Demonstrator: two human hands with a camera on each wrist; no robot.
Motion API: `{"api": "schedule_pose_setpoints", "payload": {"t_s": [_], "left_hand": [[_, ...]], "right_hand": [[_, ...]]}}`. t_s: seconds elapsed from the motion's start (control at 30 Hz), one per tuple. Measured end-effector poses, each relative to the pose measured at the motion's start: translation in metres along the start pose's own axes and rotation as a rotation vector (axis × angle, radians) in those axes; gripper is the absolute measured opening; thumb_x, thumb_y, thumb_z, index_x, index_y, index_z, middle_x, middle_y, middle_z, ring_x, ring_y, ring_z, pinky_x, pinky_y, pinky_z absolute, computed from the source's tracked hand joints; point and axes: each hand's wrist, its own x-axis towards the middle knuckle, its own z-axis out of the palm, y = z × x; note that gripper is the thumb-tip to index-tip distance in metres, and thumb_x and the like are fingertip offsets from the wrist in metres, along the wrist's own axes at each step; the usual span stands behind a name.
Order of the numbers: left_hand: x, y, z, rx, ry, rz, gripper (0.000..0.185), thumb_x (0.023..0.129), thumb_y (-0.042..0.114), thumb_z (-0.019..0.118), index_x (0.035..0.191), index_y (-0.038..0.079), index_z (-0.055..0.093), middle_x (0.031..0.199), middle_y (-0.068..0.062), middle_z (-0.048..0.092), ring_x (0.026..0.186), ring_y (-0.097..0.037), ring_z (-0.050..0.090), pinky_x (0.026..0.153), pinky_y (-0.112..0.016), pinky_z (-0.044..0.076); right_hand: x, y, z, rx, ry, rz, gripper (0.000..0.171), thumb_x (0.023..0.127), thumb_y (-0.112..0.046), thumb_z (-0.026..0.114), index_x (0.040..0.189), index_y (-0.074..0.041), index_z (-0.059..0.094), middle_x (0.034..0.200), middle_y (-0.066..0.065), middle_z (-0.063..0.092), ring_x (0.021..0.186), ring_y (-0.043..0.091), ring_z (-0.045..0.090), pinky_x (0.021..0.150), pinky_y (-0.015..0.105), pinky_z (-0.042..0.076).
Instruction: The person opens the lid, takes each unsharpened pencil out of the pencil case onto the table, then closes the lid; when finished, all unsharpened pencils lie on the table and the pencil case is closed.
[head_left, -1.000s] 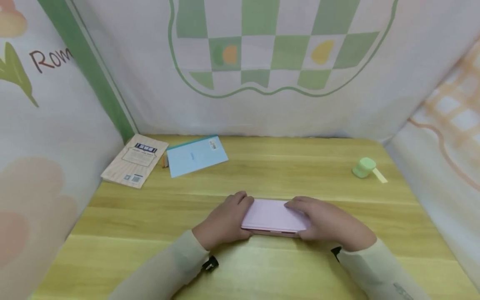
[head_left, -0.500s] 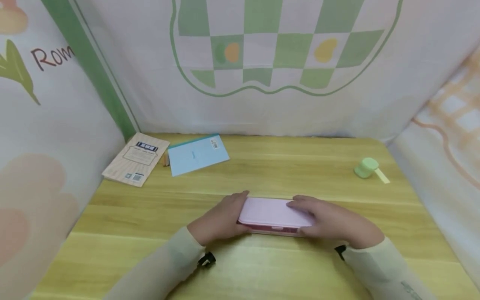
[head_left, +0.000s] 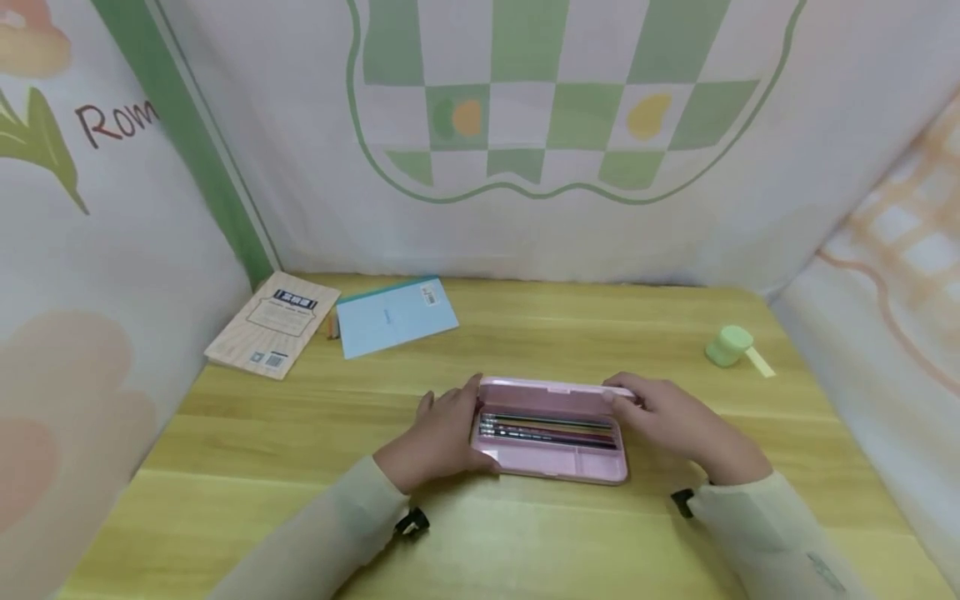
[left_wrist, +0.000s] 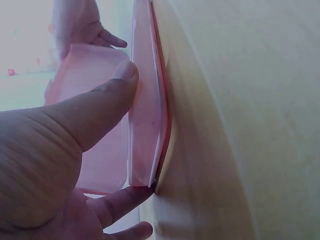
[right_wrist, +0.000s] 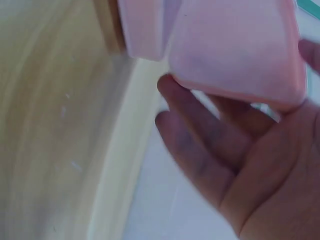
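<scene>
A pink pencil case [head_left: 525, 463] lies on the table in the head view, its lid [head_left: 551, 398] raised along the far side. Several pencils [head_left: 551, 431] lie side by side inside, above a bare front section with a divider. My left hand [head_left: 437, 439] grips the case's left end. In the left wrist view, the thumb [left_wrist: 107, 100] lies against the case's front wall [left_wrist: 146, 115], with fingers around the end. My right hand [head_left: 678, 427] holds the lid's right end. In the right wrist view, its fingers [right_wrist: 205, 120] curve along the lid's edge [right_wrist: 235, 55].
At the back left, a beige book [head_left: 273, 325] and a light blue notebook [head_left: 397, 318] lie flat, with a small brown item [head_left: 333, 326] between them. A light green container [head_left: 729, 345] stands at the right beside a pale yellow strip [head_left: 760, 362]. Printed curtains surround the wooden table [head_left: 585, 542].
The pencil case lid has swung up and back, showing the pencils inside. My right hand has risen with the lid; my left hand stays at the left end.
</scene>
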Motion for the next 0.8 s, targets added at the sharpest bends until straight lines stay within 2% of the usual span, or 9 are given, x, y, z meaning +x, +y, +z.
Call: {"api": "schedule_pose_setpoints", "payload": {"t_s": [0.13,0.23,0.3,0.37,0.47,0.53,0.6,0.7,0.8], "left_hand": [[0.000,-0.001,0.002,-0.007,0.016,0.018,0.148,0.065,0.056,0.095,0.166,0.004,0.001,0.154,-0.007,0.052,0.143,-0.030,0.046,0.122,-0.067,0.008],[-0.001,0.001,0.003,0.000,0.019,0.040,0.149,0.066,0.055,0.095,0.166,0.008,-0.005,0.152,-0.008,0.055,0.140,-0.027,0.051,0.121,-0.069,0.008],[-0.001,0.003,0.003,0.017,0.009,0.051,0.145,0.069,0.056,0.093,0.167,0.011,-0.005,0.153,-0.009,0.053,0.141,-0.025,0.050,0.121,-0.069,0.010],[-0.002,0.004,0.003,0.041,-0.009,0.059,0.138,0.072,0.058,0.090,0.168,0.013,0.002,0.153,-0.009,0.054,0.141,-0.024,0.050,0.121,-0.068,0.015],[-0.003,0.004,0.002,0.082,-0.040,0.068,0.125,0.076,0.060,0.087,0.167,0.012,0.017,0.155,-0.009,0.051,0.141,-0.026,0.048,0.121,-0.062,0.026],[-0.003,0.004,0.000,0.107,-0.054,0.077,0.119,0.077,0.061,0.085,0.166,0.010,0.023,0.154,-0.010,0.051,0.139,-0.027,0.049,0.119,-0.054,0.032],[-0.003,0.003,-0.002,0.128,-0.059,0.088,0.116,0.078,0.061,0.085,0.164,0.008,0.028,0.152,-0.011,0.052,0.138,-0.027,0.050,0.118,-0.047,0.036],[-0.002,0.002,-0.006,0.177,-0.063,0.100,0.112,0.080,0.064,0.082,0.162,0.006,0.033,0.150,-0.011,0.053,0.135,-0.027,0.051,0.117,-0.042,0.039],[-0.002,0.001,-0.007,0.223,-0.059,0.101,0.110,0.080,0.068,0.079,0.161,0.007,0.036,0.146,-0.011,0.054,0.131,-0.026,0.052,0.115,-0.040,0.041]], "right_hand": [[0.010,0.003,0.004,0.001,0.020,0.136,0.052,0.111,-0.052,0.035,0.132,-0.011,0.058,0.118,0.012,0.069,0.112,0.036,0.065,0.094,0.060,0.051],[0.017,0.006,0.004,0.020,0.013,0.212,0.063,0.111,-0.056,0.024,0.141,-0.007,0.050,0.131,0.023,0.063,0.127,0.049,0.056,0.103,0.068,0.044],[0.020,0.010,0.005,0.044,0.000,0.256,0.069,0.110,-0.058,0.017,0.146,-0.006,0.045,0.139,0.029,0.057,0.133,0.053,0.049,0.107,0.070,0.039],[0.022,0.014,0.006,0.077,-0.021,0.294,0.075,0.109,-0.060,0.013,0.150,-0.003,0.040,0.143,0.032,0.052,0.134,0.055,0.046,0.108,0.071,0.037],[0.022,0.020,0.009,0.123,-0.053,0.337,0.078,0.108,-0.062,0.012,0.143,-0.001,0.045,0.122,0.027,0.061,0.114,0.045,0.059,0.098,0.063,0.047],[0.023,0.023,0.010,0.143,-0.074,0.355,0.078,0.107,-0.064,0.012,0.137,0.000,0.047,0.106,0.020,0.063,0.098,0.035,0.061,0.087,0.054,0.050],[0.025,0.024,0.011,0.145,-0.086,0.363,0.079,0.107,-0.066,0.013,0.136,0.000,0.047,0.096,0.015,0.062,0.089,0.030,0.059,0.082,0.049,0.048],[0.027,0.024,0.010,0.103,-0.081,0.368,0.088,0.105,-0.069,0.015,0.149,0.004,0.037,0.115,0.026,0.063,0.108,0.044,0.061,0.093,0.061,0.048],[0.028,0.019,0.009,0.037,-0.025,0.353,0.095,0.104,-0.070,0.022,0.155,0.010,0.027,0.135,0.036,0.055,0.127,0.055,0.051,0.103,0.071,0.040]]}}
